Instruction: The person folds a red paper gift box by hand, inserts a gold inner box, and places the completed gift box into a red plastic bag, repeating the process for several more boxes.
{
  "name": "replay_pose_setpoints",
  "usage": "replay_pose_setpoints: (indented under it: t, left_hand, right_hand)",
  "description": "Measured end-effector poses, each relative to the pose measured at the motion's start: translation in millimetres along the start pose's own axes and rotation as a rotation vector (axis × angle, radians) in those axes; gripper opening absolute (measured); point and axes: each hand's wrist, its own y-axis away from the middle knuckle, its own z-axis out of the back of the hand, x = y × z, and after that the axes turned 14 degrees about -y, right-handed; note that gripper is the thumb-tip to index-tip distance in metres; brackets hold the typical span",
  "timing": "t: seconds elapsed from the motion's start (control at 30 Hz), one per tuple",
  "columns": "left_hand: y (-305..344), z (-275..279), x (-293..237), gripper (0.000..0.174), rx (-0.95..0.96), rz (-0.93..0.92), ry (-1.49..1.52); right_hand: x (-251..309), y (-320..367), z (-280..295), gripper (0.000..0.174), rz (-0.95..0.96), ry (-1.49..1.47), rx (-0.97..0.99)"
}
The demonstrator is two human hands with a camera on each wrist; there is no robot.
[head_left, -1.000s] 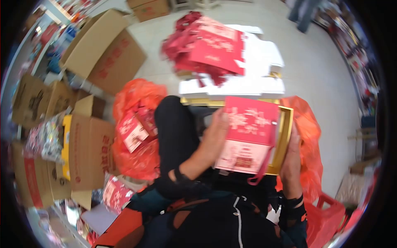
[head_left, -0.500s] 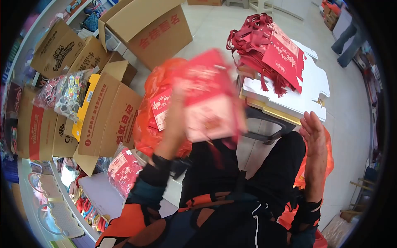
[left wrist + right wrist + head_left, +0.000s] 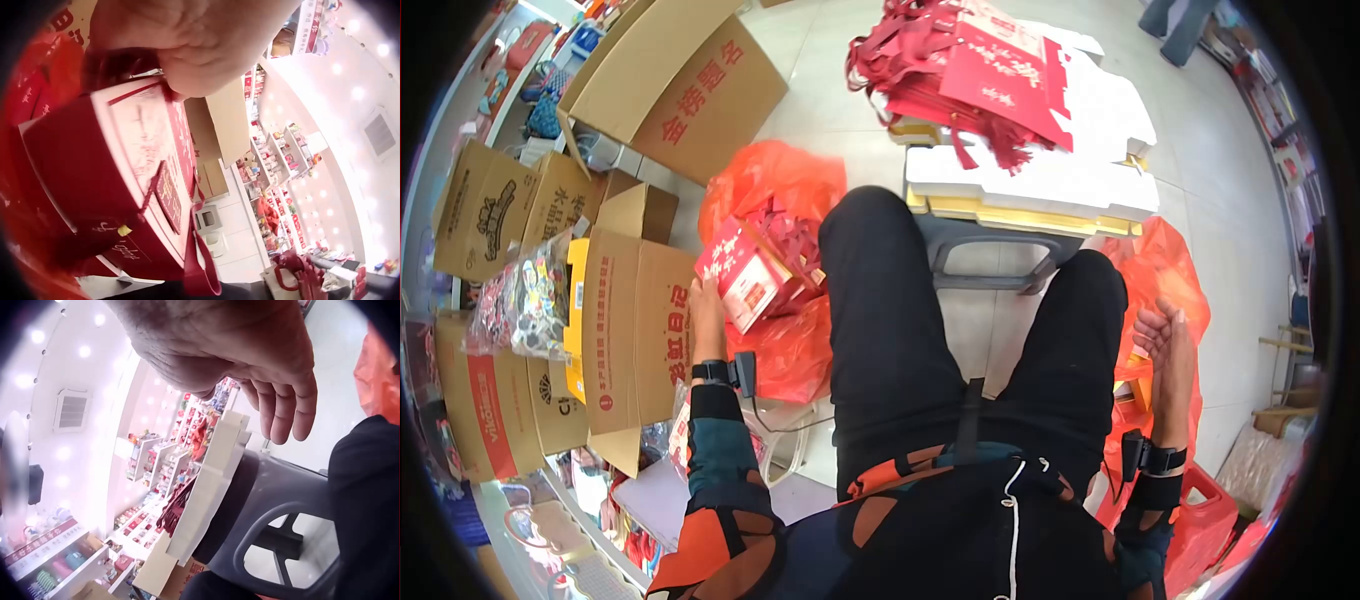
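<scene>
My left hand (image 3: 708, 318) grips the near edge of a red and pink gift box (image 3: 743, 275) at the left orange plastic bag (image 3: 785, 350). Other red boxes with ribbons lie behind it in that bag. Seen from the left wrist, the gift box (image 3: 140, 162) has a dark red ribbon loop and a small plaque on its pale face; the hand (image 3: 194, 44) covers its upper edge. My right hand (image 3: 1162, 335) holds nothing, fingers loosely bent, above the right orange plastic bag (image 3: 1165, 265). The right wrist view shows its fingers hanging down (image 3: 284, 409).
Between the knees and beyond stands a grey stool (image 3: 1000, 240) carrying white boxes with gold edges (image 3: 1040, 185). Flat red sleeves with ribbons (image 3: 1000, 80) are piled on top. Cardboard cartons (image 3: 645, 310) line the left side. A red plastic stool (image 3: 1205, 510) stands at lower right.
The left hand has carried the gift box from over the lap leftward and down to the left orange bag. My right hand has let go of the box and moved right, its fingers now more bent.
</scene>
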Motion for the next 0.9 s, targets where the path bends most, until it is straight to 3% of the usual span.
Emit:
replay_pose_setpoints:
  t: [0.07, 0.1, 0.17, 0.23, 0.3, 0.37, 0.43, 0.5, 0.53, 0.57, 0.6, 0.63, 0.73, 0.83, 0.9]
  left_hand:
    - [-25, 0, 42, 0.045, -0.07, -0.171, -0.256]
    - [-20, 8, 16, 0.046, -0.132, -0.16, -0.406]
    - [-35, 12, -8, 0.049, -0.13, -0.186, -0.281]
    - [5, 22, -118, 0.044, -0.247, -0.241, -0.147]
    - [24, 27, -211, 0.039, -0.119, -0.469, 0.133]
    - [40, 13, -286, 0.037, -0.042, -0.619, 0.194]
    - [51, -8, -345, 0.036, -0.07, -0.907, 0.091]
    - [53, -36, -395, 0.04, 0.12, -0.853, 0.197]
    - [48, -47, -410, 0.04, 0.11, -0.856, 0.204]
    - [43, -58, -424, 0.043, 0.194, -0.812, 0.041]
    - [40, -65, -432, 0.046, 0.28, -0.765, -0.124]
    - [40, -69, -438, 0.046, 0.28, -0.775, -0.118]
    - [38, -85, -441, 0.05, 0.188, -0.78, -0.235]
    - [35, -91, -446, 0.043, 0.245, -0.769, -0.031]
    - [53, -70, -447, 0.033, 0.554, -0.55, 0.425]
  right_hand:
    - [-8, 1, 11, 0.06, -0.042, -0.011, -0.078]
    - [-11, 0, 11, 0.059, -0.042, 0.019, -0.154]
    - [-18, -7, 22, 0.053, -0.026, -0.034, -0.065]
    - [5, -9, -2, 0.046, 0.054, 0.034, 0.011]
    - [27, -27, -27, 0.035, 0.138, 0.058, 0.083]
    - [47, -47, -59, 0.035, 0.285, 0.133, 0.198]
    - [64, -65, -97, 0.039, 0.399, 0.181, 0.292]
    - [73, -89, -130, 0.044, 0.395, 0.179, 0.357]
    - [70, -103, -143, 0.047, 0.351, 0.167, 0.381]
    - [70, -113, -155, 0.047, 0.363, 0.169, 0.38]
    - [68, -121, -166, 0.049, 0.221, 0.097, 0.403]
    - [68, -129, -171, 0.051, 0.079, 0.024, 0.423]
    - [65, -143, -174, 0.05, -0.009, -0.085, 0.457]
    - [57, -148, -169, 0.047, -0.032, -0.173, 0.454]
    - [63, -134, -163, 0.046, -0.068, -0.34, 0.484]
